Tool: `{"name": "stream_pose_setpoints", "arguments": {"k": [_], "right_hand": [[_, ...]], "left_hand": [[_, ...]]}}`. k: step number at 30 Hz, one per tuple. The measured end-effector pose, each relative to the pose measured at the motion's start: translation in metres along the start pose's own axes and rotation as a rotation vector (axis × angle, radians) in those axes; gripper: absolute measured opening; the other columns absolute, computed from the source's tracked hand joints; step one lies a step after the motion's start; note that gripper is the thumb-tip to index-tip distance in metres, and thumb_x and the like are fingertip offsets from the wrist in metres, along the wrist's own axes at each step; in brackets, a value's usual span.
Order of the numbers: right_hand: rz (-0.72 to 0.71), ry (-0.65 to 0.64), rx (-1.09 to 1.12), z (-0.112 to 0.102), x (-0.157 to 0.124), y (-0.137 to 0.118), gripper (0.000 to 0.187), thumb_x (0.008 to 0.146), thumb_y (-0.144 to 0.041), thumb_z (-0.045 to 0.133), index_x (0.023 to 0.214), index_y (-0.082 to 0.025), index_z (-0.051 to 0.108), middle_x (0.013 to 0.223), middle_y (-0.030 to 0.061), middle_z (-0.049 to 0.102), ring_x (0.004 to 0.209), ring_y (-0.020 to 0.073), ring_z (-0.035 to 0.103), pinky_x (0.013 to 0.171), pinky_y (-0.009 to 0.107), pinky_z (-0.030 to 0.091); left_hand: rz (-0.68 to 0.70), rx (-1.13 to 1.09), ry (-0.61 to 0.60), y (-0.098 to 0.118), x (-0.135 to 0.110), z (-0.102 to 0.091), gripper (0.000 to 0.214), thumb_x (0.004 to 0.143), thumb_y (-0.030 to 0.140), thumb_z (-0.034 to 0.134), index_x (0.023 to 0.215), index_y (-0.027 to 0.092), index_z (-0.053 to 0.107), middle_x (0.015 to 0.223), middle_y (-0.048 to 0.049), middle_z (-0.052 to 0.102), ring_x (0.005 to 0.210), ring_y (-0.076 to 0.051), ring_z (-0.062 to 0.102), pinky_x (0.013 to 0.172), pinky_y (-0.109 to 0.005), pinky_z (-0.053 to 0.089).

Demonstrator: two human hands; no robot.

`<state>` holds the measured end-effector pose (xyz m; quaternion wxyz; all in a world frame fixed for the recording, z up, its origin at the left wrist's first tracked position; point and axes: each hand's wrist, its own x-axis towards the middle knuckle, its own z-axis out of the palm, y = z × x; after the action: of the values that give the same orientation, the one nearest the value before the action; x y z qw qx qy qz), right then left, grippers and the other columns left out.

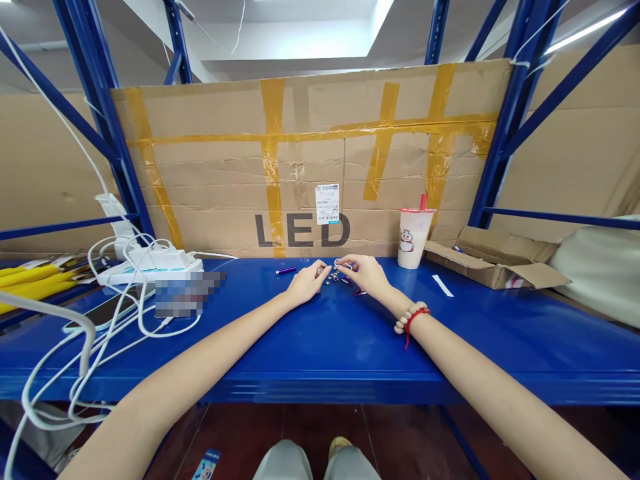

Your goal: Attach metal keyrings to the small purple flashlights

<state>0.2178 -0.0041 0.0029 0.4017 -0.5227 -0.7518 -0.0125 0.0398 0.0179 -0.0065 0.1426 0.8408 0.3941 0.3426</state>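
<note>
Both hands are over the far part of the blue shelf, close together. My left hand [306, 284] is closed, its fingertips pinched on something too small to make out. My right hand [369, 273], with a bead bracelet and red cord at the wrist, is also closed, its fingertips at a small whitish loop [343, 265]. Just below and between the fingertips lie several small shiny metal pieces [336, 277], partly hidden by the hands. Left of my left hand, a small purple cylinder [286, 271] lies on its side.
A white cup [415, 239] with a red straw stands right of my hands. Beyond it are a paper strip [443, 285] and an open cardboard box [493, 267]. At left, white cables tangle around a power strip [150, 267] and a phone [107, 310]. Taped cardboard [220, 180] closes the back.
</note>
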Motion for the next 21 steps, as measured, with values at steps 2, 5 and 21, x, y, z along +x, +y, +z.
{"name": "stream_pose_setpoints", "arguments": {"k": [2, 5, 21], "right_hand": [[0.004, -0.012, 0.114, 0.003, 0.002, 0.002, 0.019, 0.077, -0.033, 0.057, 0.089, -0.022, 0.068, 0.082, 0.0010, 0.070, 0.059, 0.0123, 0.061, 0.058, 0.024, 0.045], [-0.004, -0.064, 0.282, 0.008, 0.003, 0.001, 0.019, 0.076, -0.029, 0.058, 0.089, -0.019, 0.069, 0.079, 0.0029, 0.070, 0.056, 0.0122, 0.062, 0.058, 0.024, 0.047], [0.197, -0.056, 0.667, 0.014, 0.003, 0.002, 0.031, 0.069, -0.032, 0.063, 0.092, -0.012, 0.062, 0.068, 0.0052, 0.065, 0.056, 0.0123, 0.059, 0.039, 0.018, 0.045]], "left_hand": [[0.035, -0.043, -0.040, -0.002, 0.001, 0.001, 0.038, 0.087, 0.051, 0.032, 0.102, 0.022, 0.052, 0.047, 0.0069, 0.051, 0.050, -0.013, 0.053, 0.057, -0.023, 0.037], [0.070, -0.105, -0.064, -0.005, 0.002, 0.002, 0.040, 0.086, 0.052, 0.036, 0.107, 0.021, 0.051, 0.045, 0.0076, 0.051, 0.049, -0.012, 0.052, 0.056, -0.022, 0.038], [-0.059, -0.398, -0.112, -0.009, 0.006, 0.005, 0.041, 0.085, 0.052, 0.036, 0.077, 0.015, 0.052, 0.038, 0.0055, 0.048, 0.031, -0.007, 0.037, 0.041, -0.019, 0.030]]}}
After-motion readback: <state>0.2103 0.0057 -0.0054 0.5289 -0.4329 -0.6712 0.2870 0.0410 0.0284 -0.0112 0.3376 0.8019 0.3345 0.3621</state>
